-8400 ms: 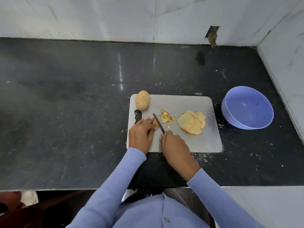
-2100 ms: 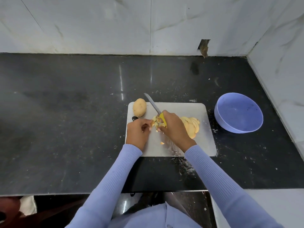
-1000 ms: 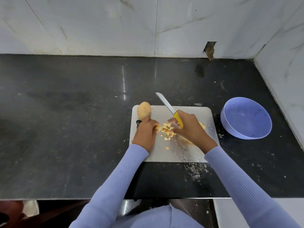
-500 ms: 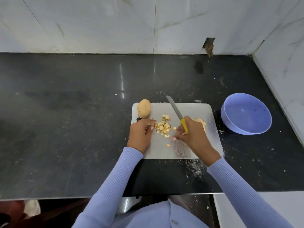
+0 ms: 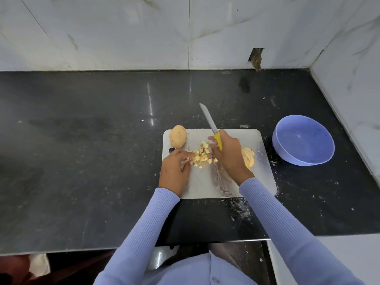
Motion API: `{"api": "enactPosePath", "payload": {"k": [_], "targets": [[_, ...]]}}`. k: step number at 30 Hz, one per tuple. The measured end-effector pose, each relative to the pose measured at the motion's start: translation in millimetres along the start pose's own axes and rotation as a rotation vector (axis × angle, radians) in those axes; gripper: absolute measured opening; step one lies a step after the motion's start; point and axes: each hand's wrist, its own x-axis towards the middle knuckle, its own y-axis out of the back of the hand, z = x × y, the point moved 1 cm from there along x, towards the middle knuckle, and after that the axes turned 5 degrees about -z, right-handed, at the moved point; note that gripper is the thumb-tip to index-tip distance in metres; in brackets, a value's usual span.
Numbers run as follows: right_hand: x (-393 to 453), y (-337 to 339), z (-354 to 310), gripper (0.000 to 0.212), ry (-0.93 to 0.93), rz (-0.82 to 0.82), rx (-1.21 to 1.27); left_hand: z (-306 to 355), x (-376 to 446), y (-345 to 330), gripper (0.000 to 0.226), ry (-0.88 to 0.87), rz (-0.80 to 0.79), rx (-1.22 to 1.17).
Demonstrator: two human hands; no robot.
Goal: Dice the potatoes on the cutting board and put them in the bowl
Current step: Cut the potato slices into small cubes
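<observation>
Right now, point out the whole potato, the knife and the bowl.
whole potato (image 5: pixel 177 136), head view, middle of its skin.
knife (image 5: pixel 208 118), head view, middle of the bare blade.
bowl (image 5: pixel 304 161), head view, near outer wall.

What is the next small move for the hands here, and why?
Probably scoop the diced potato between both hands and carry it to the bowl: the left hand and right hand, which holds the knife, already flank the pile, and the bowl looks empty.

- right hand (image 5: pixel 228 156) grips a yellow-handled knife (image 5: pixel 211 127), blade pointing away
- left hand (image 5: pixel 174 169) touches the diced potato (image 5: pixel 202 155) on the cutting board (image 5: pixel 205 186)
- purple bowl (image 5: pixel 303 140) sits right of the board
</observation>
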Motion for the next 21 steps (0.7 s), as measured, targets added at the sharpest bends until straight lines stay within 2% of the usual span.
{"api": "enactPosePath", "payload": {"k": [3,6,12,17,21], "targets": [[13.4,-10.0,-1.7,0.026,0.016,-0.098,-0.065,2.8,1.3,-2.3,0.021,0.028,-0.017,0.016],[20.8,-10.6,-5.0,0.025,0.034,-0.145,-0.014,6.9,2.1,-1.7,0.021,0.047,-0.019,0.023],[20.0,2.8,-6.8,0.013,0.030,-0.182,0.057,10.2,2.2,1.6,0.021,0.055,-0.013,0.045],[16.7,6.7,-6.1,0.024,-0.014,-0.191,0.126,15.7,3.2,0.2,0.019,0.033,-0.023,0.064],[16.6,10.2,-4.3,0.017,-0.031,-0.241,0.125,15.6,5.2,-2.0,0.020,0.032,-0.037,0.082]]}}
